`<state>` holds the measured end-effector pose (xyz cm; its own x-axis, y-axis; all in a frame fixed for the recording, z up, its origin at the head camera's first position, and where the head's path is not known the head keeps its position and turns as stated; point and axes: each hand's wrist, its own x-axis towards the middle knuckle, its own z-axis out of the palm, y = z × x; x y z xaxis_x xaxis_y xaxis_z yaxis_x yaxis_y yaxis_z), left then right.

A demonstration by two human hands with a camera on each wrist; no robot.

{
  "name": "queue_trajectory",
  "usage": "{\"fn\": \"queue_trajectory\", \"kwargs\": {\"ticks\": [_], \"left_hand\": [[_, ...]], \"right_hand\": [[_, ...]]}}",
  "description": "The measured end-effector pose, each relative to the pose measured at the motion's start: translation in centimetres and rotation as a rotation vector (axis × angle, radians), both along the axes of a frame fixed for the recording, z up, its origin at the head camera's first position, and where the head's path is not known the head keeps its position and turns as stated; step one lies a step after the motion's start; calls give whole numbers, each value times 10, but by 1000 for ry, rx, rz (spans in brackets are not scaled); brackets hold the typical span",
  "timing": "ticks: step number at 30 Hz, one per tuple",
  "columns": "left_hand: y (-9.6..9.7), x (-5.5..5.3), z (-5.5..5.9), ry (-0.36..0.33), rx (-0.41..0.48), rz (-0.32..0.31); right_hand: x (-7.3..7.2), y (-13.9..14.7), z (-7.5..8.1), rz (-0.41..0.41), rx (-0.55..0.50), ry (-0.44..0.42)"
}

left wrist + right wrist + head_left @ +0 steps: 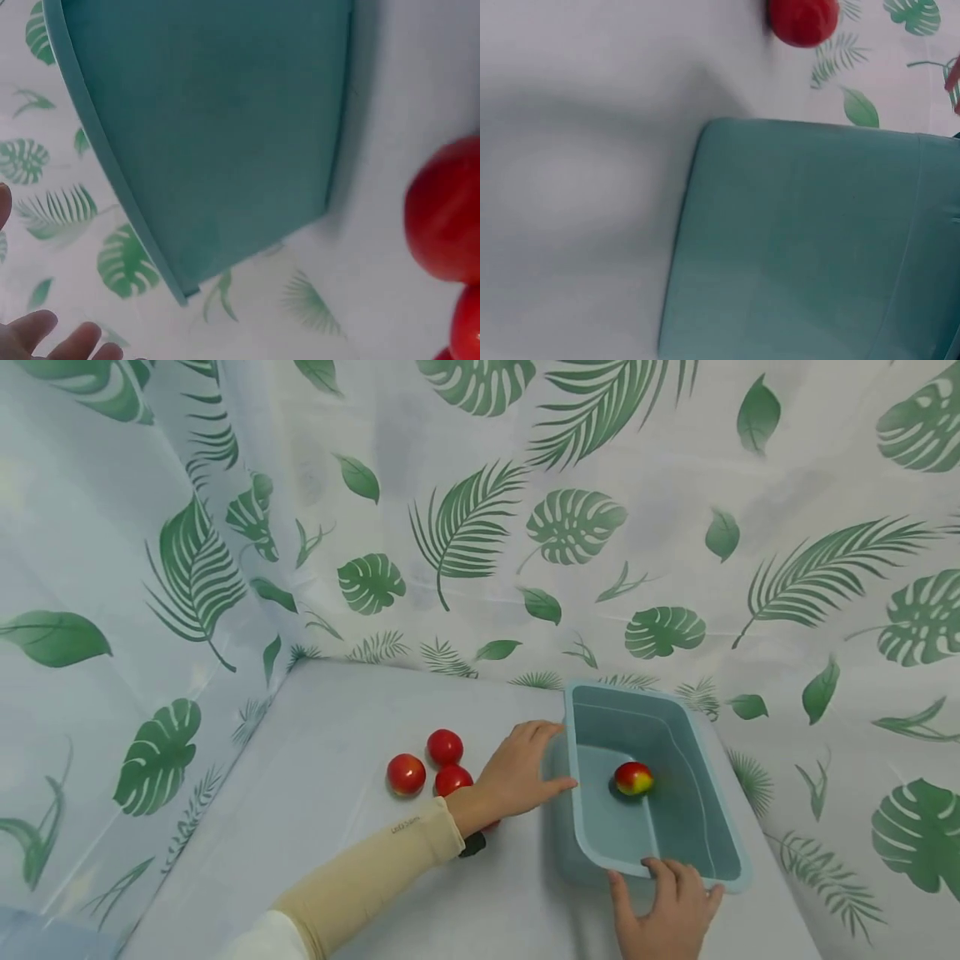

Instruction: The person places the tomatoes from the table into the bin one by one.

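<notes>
A pale blue-green plastic basin (583,827) stands on the table's right side. Inside it lies a red-and-yellow fruit, mango-like in shape (633,778). My left hand (523,770) is at the basin's left rim, thumb and fingers spread apart; in the left wrist view its fingertips (76,341) show beyond the rim. My right hand (667,910) is at the near rim, its fingers loosely bent over the edge and its thumb apart from them. Neither hand has a fruit in it. Most of the right hand is out of the right wrist view.
Round red fruits lie left of the basin: one at the back (445,747), one at the left (406,774) and one nearer my arm (453,779). Another is mostly hidden under my left wrist. A leaf-printed sheet (480,643) rises behind the white table (330,752).
</notes>
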<state>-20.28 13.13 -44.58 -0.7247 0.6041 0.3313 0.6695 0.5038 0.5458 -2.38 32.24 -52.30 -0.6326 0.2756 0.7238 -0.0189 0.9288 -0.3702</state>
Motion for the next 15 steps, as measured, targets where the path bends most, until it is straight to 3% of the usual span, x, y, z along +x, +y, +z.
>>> {"fn": "queue_trajectory", "kwargs": {"ticks": [8, 15], "left_hand": [[-37, -14, -17, -97, 5, 108], [-70, -15, -48, -183, -38, 217]], "right_hand": [[0, -1, -5, -30, -20, 34], [0, -1, -7, -31, -39, -7]]}}
